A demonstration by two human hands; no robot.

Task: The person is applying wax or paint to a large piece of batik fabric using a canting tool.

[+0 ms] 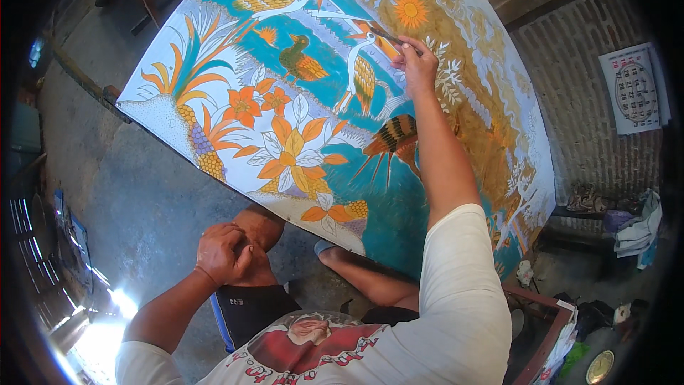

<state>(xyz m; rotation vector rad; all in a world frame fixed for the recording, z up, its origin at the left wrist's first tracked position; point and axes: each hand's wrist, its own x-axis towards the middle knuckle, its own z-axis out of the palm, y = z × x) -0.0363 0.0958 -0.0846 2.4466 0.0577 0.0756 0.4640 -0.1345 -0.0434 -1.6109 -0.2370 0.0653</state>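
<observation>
My right hand (416, 64) pinches a slim dark paintbrush (385, 33), reaching across a large painted cloth (285, 142). Its tip is close to an orange patch beside the head of a white bird with yellow wings (362, 75); whether it touches cannot be told. Around it the cloth shows more birds, orange flowers (288, 158), leaves, teal ground and an orange sun shape (411, 11) on brown. Loosely curled, my left hand (222, 251) rests by my bent knee, off the cloth, with nothing visible in it.
The cloth's near edge slants above my legs. A wall calendar (633, 89) hangs on the brick wall at right, with crumpled cloths (641, 227) below it. A reddish frame (538, 328) and a round dial (600, 368) are at lower right. Grey floor (149, 178) lies at left.
</observation>
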